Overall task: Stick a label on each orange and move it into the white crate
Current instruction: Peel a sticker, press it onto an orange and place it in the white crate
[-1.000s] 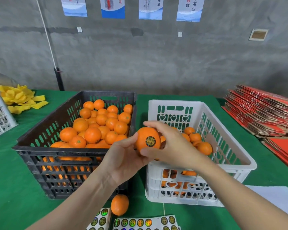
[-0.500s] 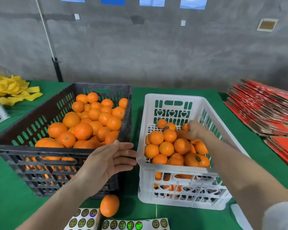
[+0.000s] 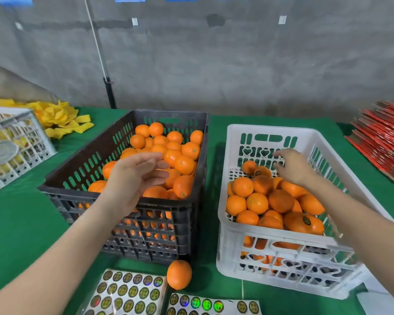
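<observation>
A black crate point(image 3: 121, 201) on the left holds several unlabelled oranges point(image 3: 182, 163). My left hand point(image 3: 134, 178) hovers over its near part, fingers apart and empty. To the right stands the white crate point(image 3: 228, 223), with several oranges in it; one near the front point(image 3: 304, 222) shows a round label. My right hand point(image 3: 292, 165) is above the far end of the white crate, fingers spread, holding nothing. One loose orange point(image 3: 179, 274) lies on the green table in front of the black crate. Sheets of round stickers point(image 3: 127, 292) lie at the near edge.
A second sticker sheet point(image 3: 212, 305) lies to the right of the first. Yellow packing pieces point(image 3: 59, 120) and a white basket point(image 3: 14, 144) sit at the far left. Red flat cartons point(image 3: 382, 137) are stacked at the right. A grey wall stands behind the table.
A second ago both hands held a labelled orange between the crates. My right hand carried it into the white crate and let go; my left hand moved over the black crate.
</observation>
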Demonstrator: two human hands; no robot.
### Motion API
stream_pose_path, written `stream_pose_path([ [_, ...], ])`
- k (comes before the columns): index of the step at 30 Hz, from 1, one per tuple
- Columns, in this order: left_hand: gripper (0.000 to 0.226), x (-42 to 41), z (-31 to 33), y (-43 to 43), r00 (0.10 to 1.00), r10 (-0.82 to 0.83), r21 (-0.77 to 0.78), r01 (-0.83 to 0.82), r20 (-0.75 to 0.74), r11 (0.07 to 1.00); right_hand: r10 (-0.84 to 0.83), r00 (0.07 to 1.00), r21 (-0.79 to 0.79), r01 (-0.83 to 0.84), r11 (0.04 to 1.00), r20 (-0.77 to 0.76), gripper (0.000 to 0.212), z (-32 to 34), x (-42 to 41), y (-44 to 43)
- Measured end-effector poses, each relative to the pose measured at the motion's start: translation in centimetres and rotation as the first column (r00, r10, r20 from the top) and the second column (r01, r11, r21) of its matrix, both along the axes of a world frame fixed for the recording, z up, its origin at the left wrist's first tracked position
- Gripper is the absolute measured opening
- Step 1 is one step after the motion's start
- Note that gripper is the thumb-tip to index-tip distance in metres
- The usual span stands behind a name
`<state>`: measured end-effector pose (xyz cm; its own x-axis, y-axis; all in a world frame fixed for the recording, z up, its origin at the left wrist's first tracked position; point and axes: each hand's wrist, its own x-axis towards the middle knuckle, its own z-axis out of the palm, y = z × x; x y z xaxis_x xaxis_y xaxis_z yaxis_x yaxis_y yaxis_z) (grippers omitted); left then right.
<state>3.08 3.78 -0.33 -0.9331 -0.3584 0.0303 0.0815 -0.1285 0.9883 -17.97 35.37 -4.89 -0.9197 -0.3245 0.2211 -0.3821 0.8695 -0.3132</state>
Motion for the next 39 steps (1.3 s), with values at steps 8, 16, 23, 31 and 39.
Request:
stream_pose_path([
  [8, 0.036, -10.2, -3.3, -0.4, 0.793, -0.075, -0.791, 0.609, 0.605, 0.065, 0.407, 0.876, -0.117, -0.447, 0.887, -0.261, 0.020, 5.3, 10.3, -6.9],
  [16, 0.070, -13.3, -6.2, 0.2, 0.731, 0.108, -0.694, 0.676, 0.673, -0.248, 0.515, 0.815, -0.292, -0.577, 0.762, -0.267, 0.016, 3.5, 18.0, -8.4],
  [23, 0.064, -11.6, -3.5, -1.9, 0.877, 0.132, -0.767, 0.319, 0.461, 0.557, 0.573, 0.734, -0.055, -0.598, 0.800, 0.364, 0.023, -6.1, 22.1, -7.9],
  [31, 0.061, -3.8, 1.7, -0.4, 0.993, -0.112, -0.237, 0.102, -0.029, 0.966, 0.230, 0.730, 0.273, -0.499, 0.822, 0.643, 0.038, -13.9, 22.4, -7.9],
  [39, 0.044, 4.9, -1.3, 5.3, 0.867, -0.498, -0.239, 0.490, 0.033, 0.838, 0.277, 0.835, 0.099, -0.364, 0.926, 0.475, 0.019, -14.7, 22.1, -7.1],
])
